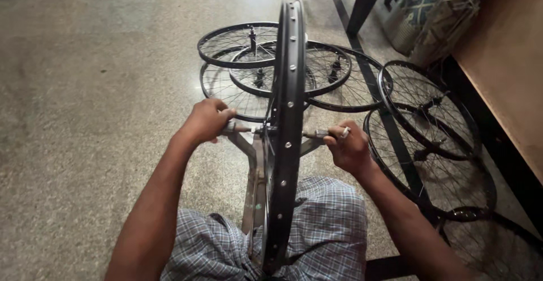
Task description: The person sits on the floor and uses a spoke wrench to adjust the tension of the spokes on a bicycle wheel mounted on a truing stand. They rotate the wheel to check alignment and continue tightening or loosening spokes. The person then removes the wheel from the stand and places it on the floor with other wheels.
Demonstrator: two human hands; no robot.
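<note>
Upright rim (285,145) cut off below, hub hidden

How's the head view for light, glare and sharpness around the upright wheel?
Head view: soft daylight, with pale glare on the floor at upper left. The upright rim bows from wide-angle distortion. Left hand and right hand at the axle are sharp. The stacked wheels behind look slightly softer.

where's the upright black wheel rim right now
In the head view, the upright black metal wheel rim stands edge-on at centre on a grey metal stand, between the left hand and right hand gripping its axle ends.
</note>
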